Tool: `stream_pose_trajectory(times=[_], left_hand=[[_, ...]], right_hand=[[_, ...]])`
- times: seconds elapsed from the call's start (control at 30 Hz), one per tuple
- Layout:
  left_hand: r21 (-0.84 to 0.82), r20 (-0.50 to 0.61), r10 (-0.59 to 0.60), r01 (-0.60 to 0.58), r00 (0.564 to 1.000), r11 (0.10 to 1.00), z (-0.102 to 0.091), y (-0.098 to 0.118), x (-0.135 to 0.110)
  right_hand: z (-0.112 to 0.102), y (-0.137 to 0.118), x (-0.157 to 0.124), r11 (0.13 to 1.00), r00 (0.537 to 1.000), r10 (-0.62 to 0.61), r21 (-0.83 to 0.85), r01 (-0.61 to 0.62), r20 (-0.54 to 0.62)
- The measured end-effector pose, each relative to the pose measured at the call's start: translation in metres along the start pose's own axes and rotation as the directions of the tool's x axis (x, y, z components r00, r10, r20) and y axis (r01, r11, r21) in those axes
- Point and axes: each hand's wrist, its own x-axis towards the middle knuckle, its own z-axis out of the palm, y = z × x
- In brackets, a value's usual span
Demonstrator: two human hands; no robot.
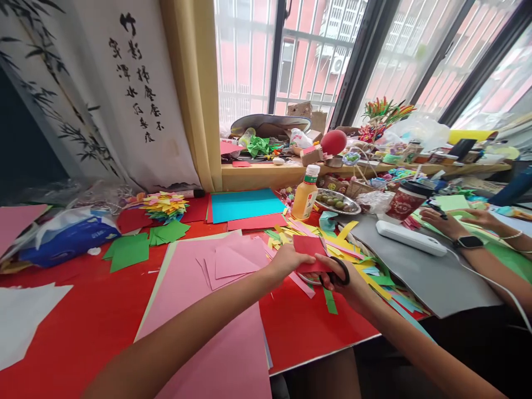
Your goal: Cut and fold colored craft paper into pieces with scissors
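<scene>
Red paper [308, 247] meets black scissors [337, 272] — middle of the surface [83, 327], toward its near edge.
Left hand [286, 260]: fingers pinched on the paper's lower edge, sheet held tilted just above the surface. Right hand [351, 285]: fingers through the scissors' loops, closed round them; blades hidden behind the paper. Pink sheets [216, 310] lie under the left forearm — yellow and green strips [366, 271] piled just right of the hands. A co-worker's hand [440, 221] rests at the right edge.
</scene>
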Motion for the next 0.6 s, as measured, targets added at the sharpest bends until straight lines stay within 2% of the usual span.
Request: stream_pose_trajectory(times=[0.23,0.6], left_hand=[[-0.039,0.056,-0.059,0.062,0.997,0.997,0.006,-0.005,0.035],[-0.048,0.087,-0.113,0.117,0.99,0.992,0.009,-0.007,0.046]], right_hand=[[-0.015,0.006,0.017,0.995,0.998,0.06,0.079,-0.062,0.023],[-0.021,0.013,0.021,0.991,0.997,0.083,0.108,-0.083,0.004]])
